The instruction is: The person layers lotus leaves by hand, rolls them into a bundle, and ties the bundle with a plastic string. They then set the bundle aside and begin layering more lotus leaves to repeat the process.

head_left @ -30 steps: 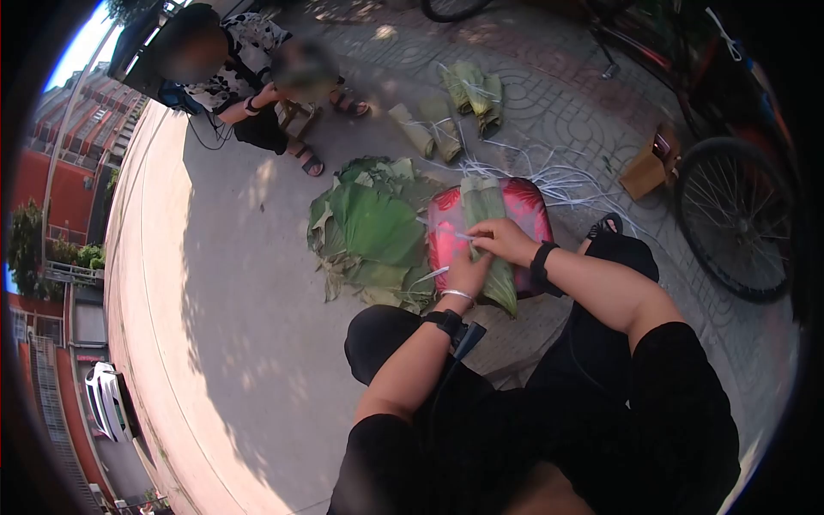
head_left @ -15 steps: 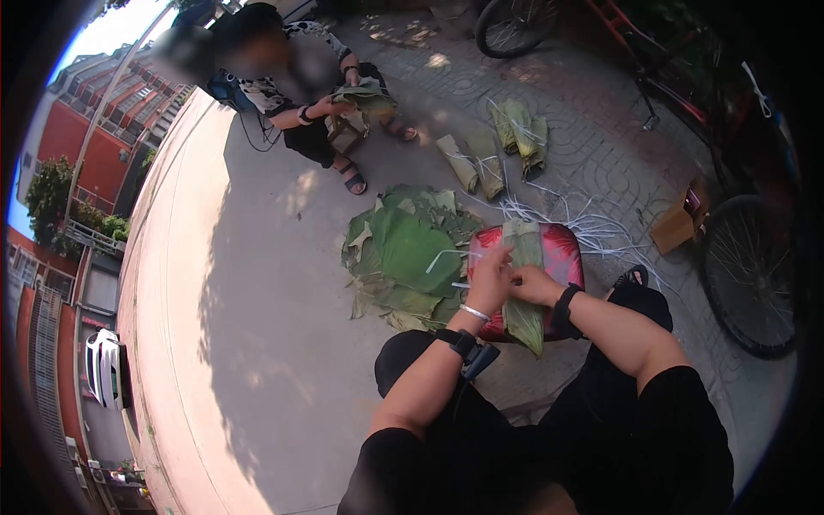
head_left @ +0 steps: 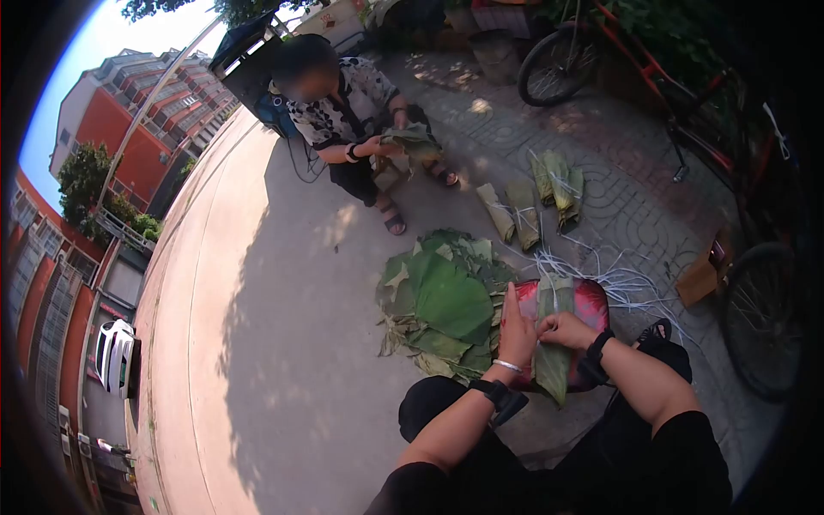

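Note:
A bundle of folded, dried green leaves (head_left: 554, 371) lies lengthwise on a red patterned cushioned seat (head_left: 590, 300) in front of my knees. My left hand (head_left: 517, 333) is upright along the bundle's left side, fingers stretched out. My right hand (head_left: 568, 330) rests over the bundle's middle, thumb and fingers pinched together. A small white bit of string shows at its fingertips; the rest of that string is hidden. Left of the seat, a pile of large flat green leaves (head_left: 451, 296) lies on the ground.
White strings (head_left: 622, 283) fan out on the paving behind the seat. Several tied leaf bundles (head_left: 524, 210) lie beyond. Across from me a seated person (head_left: 360, 112) holds leaves (head_left: 414, 144) in both hands. A cardboard box (head_left: 702, 276) and a tricycle wheel (head_left: 760, 322) are at the right.
The view has shifted, so the scene sits lower and further right. My left hand's fingers have straightened upward. The white string lying over the leaf pile no longer shows there.

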The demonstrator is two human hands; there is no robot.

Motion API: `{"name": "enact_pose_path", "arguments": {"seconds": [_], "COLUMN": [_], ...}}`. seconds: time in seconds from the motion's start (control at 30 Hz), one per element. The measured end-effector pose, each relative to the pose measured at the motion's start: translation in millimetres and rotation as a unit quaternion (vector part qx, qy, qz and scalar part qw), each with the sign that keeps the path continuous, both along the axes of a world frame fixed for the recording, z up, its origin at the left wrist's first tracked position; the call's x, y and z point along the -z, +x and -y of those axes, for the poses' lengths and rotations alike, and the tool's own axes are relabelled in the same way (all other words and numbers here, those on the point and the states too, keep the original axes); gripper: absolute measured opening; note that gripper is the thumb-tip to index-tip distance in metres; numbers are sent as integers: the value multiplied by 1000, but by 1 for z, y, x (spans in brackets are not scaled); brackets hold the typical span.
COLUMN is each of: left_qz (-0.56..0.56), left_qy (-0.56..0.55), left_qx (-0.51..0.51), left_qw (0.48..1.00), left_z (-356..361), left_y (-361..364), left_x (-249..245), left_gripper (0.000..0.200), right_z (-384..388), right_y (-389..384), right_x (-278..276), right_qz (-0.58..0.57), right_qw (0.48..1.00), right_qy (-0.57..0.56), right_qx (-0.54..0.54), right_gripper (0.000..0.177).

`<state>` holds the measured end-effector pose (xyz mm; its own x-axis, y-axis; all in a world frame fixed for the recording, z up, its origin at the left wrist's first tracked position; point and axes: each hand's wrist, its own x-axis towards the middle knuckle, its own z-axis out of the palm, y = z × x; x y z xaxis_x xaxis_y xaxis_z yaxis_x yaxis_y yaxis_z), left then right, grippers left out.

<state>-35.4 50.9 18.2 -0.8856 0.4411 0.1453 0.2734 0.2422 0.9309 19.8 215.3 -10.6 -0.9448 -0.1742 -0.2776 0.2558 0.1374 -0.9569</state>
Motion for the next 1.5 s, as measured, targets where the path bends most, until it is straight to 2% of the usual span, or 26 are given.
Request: {"name": "enact_pose_path", "arguments": {"seconds": [0.07,0.17,0.2,0.27,0.3,0.37,0.47,0.57,0.67,0.77,0.87,1.07,1.2,1.27,1.3,1.4,1.5], "left_qz": [66,132,107,57,53,43,86,159,112,-17,-68,73,-11,-30,-37,-55,-55], "left_qy": [-55,-117,-101,-70,-72,-79,-75,-14,-71,-162,-135,-77,-167,-225,-237,-276,-316], "left_qx": [70,108,113,122,119,112,68,68,56,13,-6,54,43,42,43,38,30], "left_qw": [994,978,983,988,989,990,991,985,990,987,989,993,985,973,970,959,947], "left_z": [1,1,2,3,3,3,3,2,5,11,12,15,15,16,16,18,20], "left_y": [1,8,7,2,4,8,9,3,0,0,-4,-6,2,4,3,0,-2], "left_x": [9,-3,10,46,39,26,29,48,57,38,43,40,16,3,8,27,35], "left_gripper": [66,58,55,49,49,48,50,50,45,39,35,34,34,34,36,39,39], "right_z": [2,9,12,15,15,17,21,21,17,13,11,8,10,10,10,6,7], "right_y": [2,5,6,9,10,12,17,19,20,16,15,20,25,29,31,31,31], "right_x": [-9,-9,-9,-17,-20,-25,-34,-38,-34,-21,-9,-13,-24,-37,-43,-45,-47], "right_qz": [-86,-228,-276,-293,-302,-291,-289,-277,-254,-269,-281,-292,-295,-296,-295,-317,-258], "right_qw": [991,945,922,913,909,912,911,916,931,931,928,923,919,893,878,857,863], "right_qy": [100,232,272,281,285,285,290,281,249,239,239,246,251,329,367,390,421], "right_qx": [2,14,20,28,32,39,59,74,78,67,61,54,67,82,88,108,106], "right_gripper": [12,12,13,16,18,21,21,18,15,15,17,17,14,13,13,13,13]}}
